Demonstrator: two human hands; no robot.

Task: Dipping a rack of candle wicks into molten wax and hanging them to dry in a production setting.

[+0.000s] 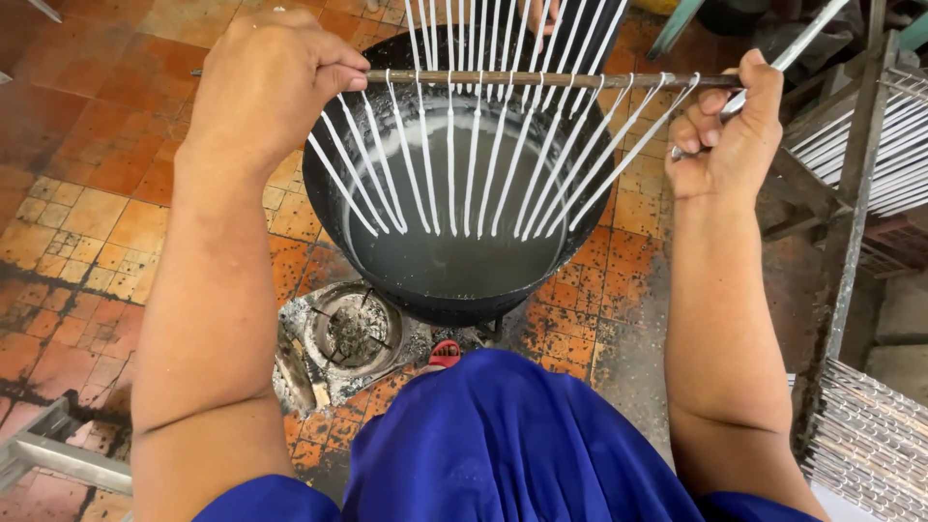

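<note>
Left hand point(266, 82) and right hand point(730, 130) fingers close on the ends of the dipping rod point(541, 79). Thin wax-coated tapers point(451, 164) hang between, over the wax pot point(329, 208): light, soft, fragile; grip the rod only.

Rod: thin brown wooden stick point(541, 78), held level above the pot, gripped at its two ends by the left hand point(266, 82) and the right hand point(732, 130).
Candles: about fifteen slim white tapers point(451, 164), hung from the rod in a row; wet and glossy; lower ends fanned outward, the middle ones hanging straight, the outer ones slanted.
Candle tips: hung just above the liquid, over the pot's mouth; whether any touched the surface could not be told.
Pot: large round black vessel point(324, 208), upright on the tiled floor, holding pale grey-white liquid wax point(454, 256) with a lighter ring at the wall.
</note>
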